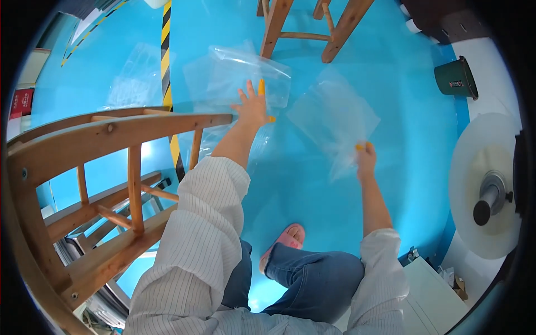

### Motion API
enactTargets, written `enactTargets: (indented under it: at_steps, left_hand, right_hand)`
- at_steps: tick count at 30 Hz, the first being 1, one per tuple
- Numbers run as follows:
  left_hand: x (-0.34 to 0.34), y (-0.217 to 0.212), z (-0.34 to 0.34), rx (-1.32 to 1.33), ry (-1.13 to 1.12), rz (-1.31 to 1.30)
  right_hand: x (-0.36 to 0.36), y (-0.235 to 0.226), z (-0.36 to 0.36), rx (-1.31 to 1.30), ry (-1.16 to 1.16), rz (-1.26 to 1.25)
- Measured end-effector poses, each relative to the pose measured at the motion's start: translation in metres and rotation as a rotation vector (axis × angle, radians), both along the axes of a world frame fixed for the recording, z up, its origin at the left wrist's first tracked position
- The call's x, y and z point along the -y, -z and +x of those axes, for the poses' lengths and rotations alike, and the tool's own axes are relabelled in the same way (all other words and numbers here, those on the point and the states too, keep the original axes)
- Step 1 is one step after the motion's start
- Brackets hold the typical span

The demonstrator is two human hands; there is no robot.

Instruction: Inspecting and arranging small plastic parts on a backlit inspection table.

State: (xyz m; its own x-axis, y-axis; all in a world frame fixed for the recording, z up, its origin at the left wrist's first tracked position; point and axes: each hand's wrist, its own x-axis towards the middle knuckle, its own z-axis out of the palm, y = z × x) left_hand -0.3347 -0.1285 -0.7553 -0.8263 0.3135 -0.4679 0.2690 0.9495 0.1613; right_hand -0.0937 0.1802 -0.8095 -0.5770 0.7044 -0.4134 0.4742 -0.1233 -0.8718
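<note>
My right hand (366, 159) is closed in a pinch on the near edge of a clear plastic bag (338, 109), which spreads out away from it above the blue floor. My left hand (253, 107) reaches forward with its fingers spread. Beneath and beyond that hand lie more clear plastic bags (223, 75), overlapping, with a curled edge at the far side. Whether my left palm touches them I cannot tell. Orange-yellow covers or nails show on some fingertips of both hands.
A wooden ladder-like frame (134, 184) stands close on my left. Wooden stool legs (301, 36) rise ahead. More clear plastic (137, 78) lies beyond the striped floor tape (166, 50). On the right are a dark green bin (456, 78), a large white disc (474, 167) and a white cabinet (430, 296).
</note>
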Motion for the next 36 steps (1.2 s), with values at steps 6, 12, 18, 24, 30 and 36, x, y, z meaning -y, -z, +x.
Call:
enactTargets:
  at_steps: [6,12,18,24,30,36]
  left_hand:
    - [0.003,0.053,-0.019,-0.134,0.094,0.047]
    - [0.017,0.063,-0.008,-0.308,0.504,0.111]
    - [0.031,0.046,0.007,-0.277,0.645,0.213]
    - [0.005,0.036,0.024,-0.077,0.222,0.507]
    - [0.023,-0.026,0.024,0.054,0.472,0.033]
    - [0.04,-0.073,-0.006,0.235,0.41,-1.247]
  right_hand:
    - [-0.027,0.055,-0.013,0.63,0.215,0.333]
    - [0.039,0.067,-0.068,0.393,-0.025,0.378]
    - [0.124,0.013,-0.099,0.082,-0.355,-0.252]
    - [0.18,-0.013,-0.147,0.225,-0.332,-0.519]
    - [0.222,0.025,-0.186,0.24,-0.176,0.23]
    - [0.224,0.001,-0.174,0.4,-0.587,0.539]
